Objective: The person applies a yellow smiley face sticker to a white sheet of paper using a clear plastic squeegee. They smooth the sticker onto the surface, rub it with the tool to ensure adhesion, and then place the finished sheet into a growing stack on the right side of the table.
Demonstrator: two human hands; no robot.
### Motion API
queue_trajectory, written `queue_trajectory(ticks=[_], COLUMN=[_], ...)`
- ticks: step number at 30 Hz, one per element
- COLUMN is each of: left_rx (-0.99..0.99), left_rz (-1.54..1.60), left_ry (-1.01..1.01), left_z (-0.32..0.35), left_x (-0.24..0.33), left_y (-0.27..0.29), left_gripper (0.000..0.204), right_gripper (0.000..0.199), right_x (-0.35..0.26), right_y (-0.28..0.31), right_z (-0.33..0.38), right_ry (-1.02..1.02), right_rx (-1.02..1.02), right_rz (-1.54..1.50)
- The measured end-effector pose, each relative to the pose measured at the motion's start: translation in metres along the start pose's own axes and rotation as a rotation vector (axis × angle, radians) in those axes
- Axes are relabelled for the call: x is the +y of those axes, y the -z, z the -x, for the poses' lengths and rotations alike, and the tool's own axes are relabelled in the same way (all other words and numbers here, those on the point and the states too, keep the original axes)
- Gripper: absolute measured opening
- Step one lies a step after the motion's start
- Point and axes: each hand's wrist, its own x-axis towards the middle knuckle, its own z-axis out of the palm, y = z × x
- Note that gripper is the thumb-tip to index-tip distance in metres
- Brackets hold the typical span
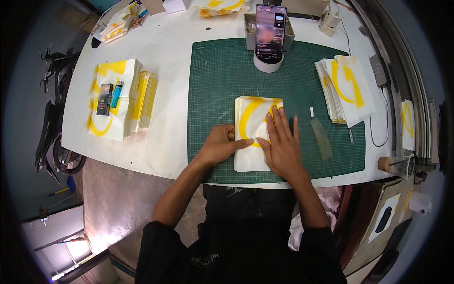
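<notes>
Head view | left hand (221,144) grip pinching white-and-yellow sheet stack (250,142) edge | right hand (282,142) grip released, flat on top

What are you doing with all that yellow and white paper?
A person presses both hands on a small stack of white sheets with yellow curves, lying on a green cutting mat. The left hand grips the stack's left edge; the right hand lies flat on top. More stacks sit at the sides, and a phone stands propped ahead.
</notes>
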Motion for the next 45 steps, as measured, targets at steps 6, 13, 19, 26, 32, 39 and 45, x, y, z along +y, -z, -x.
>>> queue_trajectory(ticks=[6, 13, 19, 26, 32, 39, 45], left_rx=[0.363, 0.374, 0.276, 0.255, 0.233, 0.186, 0.022], left_rz=[-0.630, -1.399, -1.364, -1.313, -1.282, -1.236, -1.311], left_ry=[-0.062, -0.756, -0.642, -0.611, -0.578, -0.574, -0.624], left_z=[0.024, 0.011, -0.010, -0.016, -0.017, -0.019, -0.018], left_x=[0.035, 0.019, -0.006, -0.017, -0.016, -0.017, -0.010], left_y=[-0.009, -0.059, -0.039, -0.033, -0.033, -0.029, 0.000], left_gripper=[0.044, 0.069, 0.087, 0.088, 0.089, 0.088, 0.087], right_gripper=[0.068, 0.067, 0.065, 0.066, 0.067, 0.068, 0.065], right_x=[0.006, 0.003, 0.000, 0.001, 0.002, 0.004, 0.003], right_y=[-0.008, -0.009, -0.008, -0.007, -0.005, -0.004, -0.006], right_z=[0.002, 0.000, -0.001, -0.004, -0.004, -0.001, -0.005], right_ry=[-0.020, 0.011, -0.015, -0.011, -0.012, -0.008, -0.002], right_rx=[-0.006, 0.004, 0.019, 0.001, -0.039, -0.051, -0.024], right_rz=[0.052, 0.080, 0.057, 0.072, 0.065, 0.031, 0.006])
